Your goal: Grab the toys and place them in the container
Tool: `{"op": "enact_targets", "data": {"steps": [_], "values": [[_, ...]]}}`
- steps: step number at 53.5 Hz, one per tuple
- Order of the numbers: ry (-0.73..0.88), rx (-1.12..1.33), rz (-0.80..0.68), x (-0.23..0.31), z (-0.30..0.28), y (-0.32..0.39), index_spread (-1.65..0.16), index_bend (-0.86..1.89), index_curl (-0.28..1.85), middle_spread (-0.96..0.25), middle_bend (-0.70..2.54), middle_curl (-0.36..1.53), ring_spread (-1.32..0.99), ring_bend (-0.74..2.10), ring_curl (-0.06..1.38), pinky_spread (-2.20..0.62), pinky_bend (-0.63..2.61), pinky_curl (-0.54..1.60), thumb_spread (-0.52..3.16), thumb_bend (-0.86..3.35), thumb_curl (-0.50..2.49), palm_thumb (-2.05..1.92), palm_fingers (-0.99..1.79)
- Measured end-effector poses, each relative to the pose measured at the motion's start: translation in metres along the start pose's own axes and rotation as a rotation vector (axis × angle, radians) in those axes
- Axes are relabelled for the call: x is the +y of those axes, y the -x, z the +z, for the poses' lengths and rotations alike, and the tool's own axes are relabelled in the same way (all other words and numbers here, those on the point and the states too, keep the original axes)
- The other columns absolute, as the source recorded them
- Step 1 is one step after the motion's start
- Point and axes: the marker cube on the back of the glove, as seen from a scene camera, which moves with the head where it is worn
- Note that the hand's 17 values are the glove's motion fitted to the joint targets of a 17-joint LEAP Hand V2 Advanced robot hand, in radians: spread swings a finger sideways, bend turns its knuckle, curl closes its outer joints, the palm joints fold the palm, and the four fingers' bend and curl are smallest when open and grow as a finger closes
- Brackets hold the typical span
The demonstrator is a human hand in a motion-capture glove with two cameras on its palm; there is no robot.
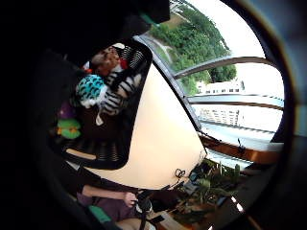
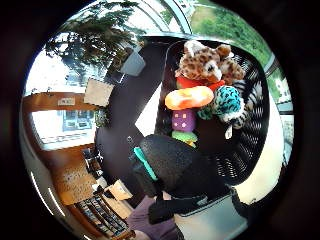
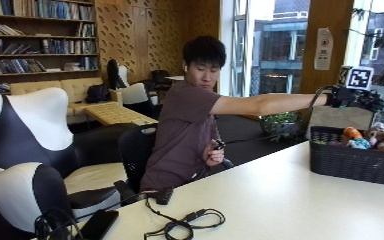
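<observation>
A black woven basket (image 3: pixel 355 162) stands on the pale table (image 3: pixel 278 200) at the right. Several toys lie inside it: a leopard plush (image 2: pixel 202 62), an orange toy (image 2: pixel 189 97), a teal spotted plush (image 2: pixel 225 100), a zebra-striped plush (image 1: pixel 117 93), a purple block (image 2: pixel 183 120) and a green toy (image 1: pixel 69 128). My gloved right hand (image 3: pixel 355 97) hovers above the basket on an outstretched arm, fingers relaxed, holding nothing. Both palm views look down into the basket (image 2: pixel 250 145) from above.
A coiled cable (image 3: pixel 185 222) and a dark phone (image 3: pixel 99 224) lie near the table's front left edge. The person's bare left hand (image 3: pixel 213 150) holds a small device at the table edge. Black-and-white chairs (image 3: pixel 25 150) stand at the left.
</observation>
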Motion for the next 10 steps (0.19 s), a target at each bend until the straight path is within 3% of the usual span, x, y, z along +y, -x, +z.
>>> {"op": "enact_targets", "data": {"steps": [4,10], "values": [[0.003,-0.049,-0.221,0.0076,-0.0017,0.0058,-0.2,0.09,0.17,0.04,0.12,0.21,0.04,0.28,0.38,0.08,0.8,0.34,1.07,-0.08,0.19,-0.1,-0.23],[0.007,-0.058,-0.251,0.009,-0.0023,0.0034,-0.2,0.09,0.17,0.04,0.13,0.21,0.04,0.28,0.38,0.08,0.81,0.35,1.07,-0.08,0.19,-0.1,-0.22]]}}
